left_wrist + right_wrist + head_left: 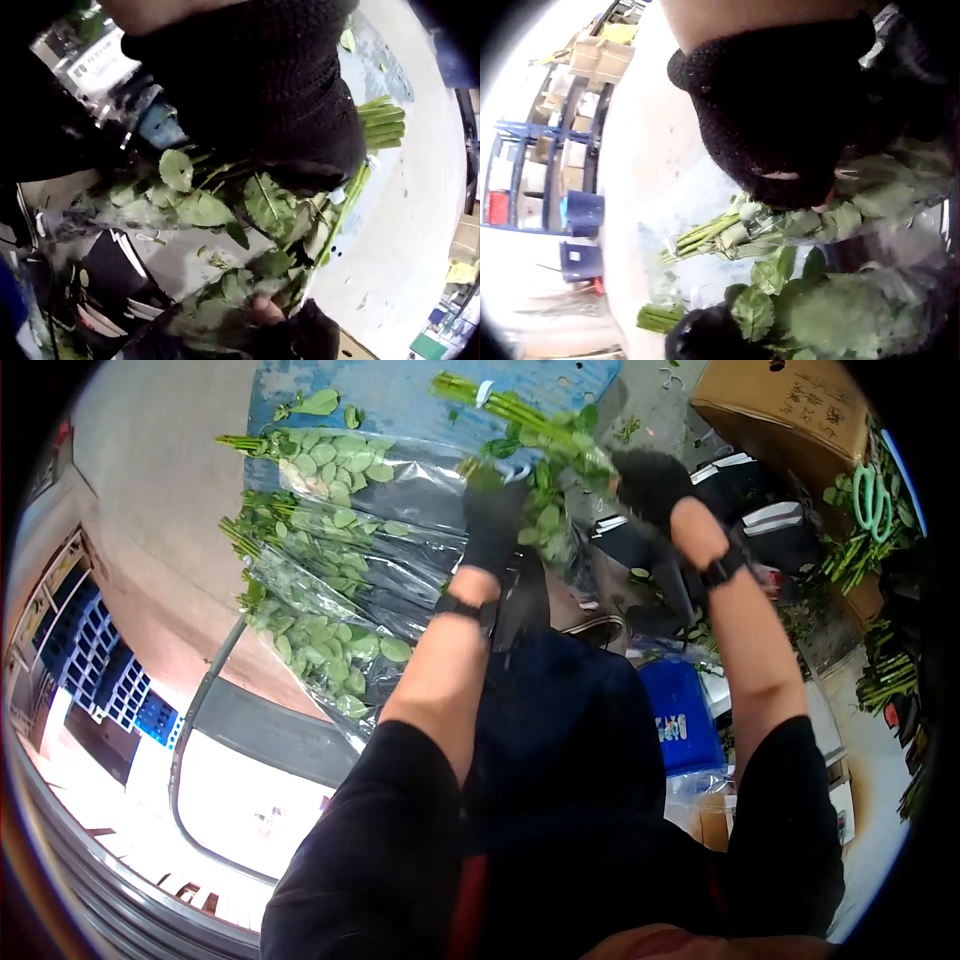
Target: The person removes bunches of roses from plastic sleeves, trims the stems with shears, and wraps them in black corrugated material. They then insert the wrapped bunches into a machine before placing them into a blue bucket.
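My left hand (pixel 495 510), in a black glove, grips a bunch of leafy stems (pixel 382 126); the cut ends stick out past the fist and leaves hang on the other side. In the head view this hand is blurred. My gloved right hand (pixel 648 485) holds a second bunch of leafy stems (pixel 535 422), its pale green ends pointing up and left, with a white tie (pixel 484 394) around them. In the right wrist view its leafy part runs into a clear sleeve (pixel 900 187). The two bunches lie side by side, close together.
Several leafy bunches in clear plastic sleeves (pixel 330 545) lie to the left, partly on a worn blue board (pixel 400 400). At the right are a cardboard box (pixel 785 405), green-handled scissors (pixel 872 505) and loose stems (pixel 855 565). A blue container (pixel 682 715) stands near my body.
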Motion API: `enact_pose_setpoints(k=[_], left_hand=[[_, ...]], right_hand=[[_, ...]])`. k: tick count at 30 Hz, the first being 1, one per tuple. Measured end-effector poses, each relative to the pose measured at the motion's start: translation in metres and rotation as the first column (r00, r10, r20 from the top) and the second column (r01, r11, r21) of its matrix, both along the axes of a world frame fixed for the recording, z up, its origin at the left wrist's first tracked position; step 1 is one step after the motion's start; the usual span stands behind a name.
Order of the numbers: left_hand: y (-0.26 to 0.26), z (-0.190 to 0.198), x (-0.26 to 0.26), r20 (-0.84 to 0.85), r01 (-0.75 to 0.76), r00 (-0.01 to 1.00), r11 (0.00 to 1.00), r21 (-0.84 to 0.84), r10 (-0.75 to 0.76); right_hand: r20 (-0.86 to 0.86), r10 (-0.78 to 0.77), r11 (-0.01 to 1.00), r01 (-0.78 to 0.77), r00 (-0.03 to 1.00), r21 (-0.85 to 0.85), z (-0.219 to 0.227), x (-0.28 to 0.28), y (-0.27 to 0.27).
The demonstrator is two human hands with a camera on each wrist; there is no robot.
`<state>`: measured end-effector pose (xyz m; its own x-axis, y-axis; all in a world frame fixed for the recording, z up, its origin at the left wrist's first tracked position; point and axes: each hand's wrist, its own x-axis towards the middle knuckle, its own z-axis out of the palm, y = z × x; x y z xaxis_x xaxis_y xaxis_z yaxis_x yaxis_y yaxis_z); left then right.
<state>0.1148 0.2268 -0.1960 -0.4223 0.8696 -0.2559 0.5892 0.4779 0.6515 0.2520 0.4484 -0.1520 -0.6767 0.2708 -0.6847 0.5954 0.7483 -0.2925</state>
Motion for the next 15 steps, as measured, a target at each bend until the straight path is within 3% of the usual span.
enact_pose_setpoints(k=[1, 2, 3, 4, 6, 8, 9, 10, 11, 12, 13, 15], left_hand=[[-0.011, 0.011, 0.005, 0.448, -0.368, 0.832, 0.930, 0.006, 0.327], [-0.013, 0.038, 0.006, 0.661, -0.514, 0.631, 0.857, -0.036, 0.407], [-0.015, 0.067, 0.007, 0.812, -0.653, 0.374, 0.749, -0.112, 0.448], [-0.015, 0.097, -0.004, 0.820, -0.588, 0.441, 0.808, -0.045, 0.366], [-0.013, 0.160, -0.025, 0.817, -0.447, 0.547, 0.889, 0.101, 0.183], [0.001, 0.241, -0.034, 0.729, -0.297, 0.670, 0.951, 0.090, 0.140], [0.008, 0.255, -0.029, 0.853, -0.377, 0.476, 0.926, -0.021, 0.213], [0.017, 0.272, -0.021, 0.781, -0.279, 0.624, 0.932, 0.230, -0.006], [0.027, 0.291, -0.010, 0.879, -0.363, 0.466, 0.928, 0.084, 0.103], [0.042, 0.316, 0.001, 0.935, -0.416, 0.289, 0.907, -0.071, 0.206], [0.048, 0.335, 0.012, 0.952, -0.401, 0.300, 0.914, 0.064, 0.065], [0.060, 0.393, 0.029, 0.837, -0.237, 0.543, 0.945, 0.224, -0.063]], right_hand=[[-0.061, -0.028, 0.999, 0.025, 0.998, -0.045, 0.032, 0.007, -0.010], [-0.121, -0.058, 0.995, 0.048, 0.991, -0.090, 0.056, 0.013, -0.015], [-0.326, -0.150, 0.969, 0.074, 0.933, -0.235, 0.050, 0.039, -0.024], [-0.449, -0.192, 0.955, 0.061, 0.873, -0.291, 0.059, 0.057, -0.032], [-0.247, -0.220, 0.835, 0.051, 0.944, -0.547, 0.118, 0.059, -0.031], [-0.255, -0.327, 0.746, 0.083, 0.910, -0.660, 0.159, 0.068, -0.046], [-0.255, -0.380, 0.696, 0.092, 0.889, -0.712, 0.178, 0.075, -0.052], [-0.245, -0.331, 0.737, 0.087, 0.911, -0.671, 0.192, 0.082, -0.055], [-0.227, -0.286, 0.775, 0.085, 0.931, -0.626, 0.206, 0.089, -0.055], [-0.322, -0.379, 0.785, 0.117, 0.867, -0.608, 0.229, 0.098, -0.060], [-0.419, -0.453, 0.796, 0.146, 0.787, -0.587, 0.252, 0.108, -0.065], [-0.675, -0.333, 0.942, 0.259, 0.659, -0.212, 0.303, 0.127, -0.078]])
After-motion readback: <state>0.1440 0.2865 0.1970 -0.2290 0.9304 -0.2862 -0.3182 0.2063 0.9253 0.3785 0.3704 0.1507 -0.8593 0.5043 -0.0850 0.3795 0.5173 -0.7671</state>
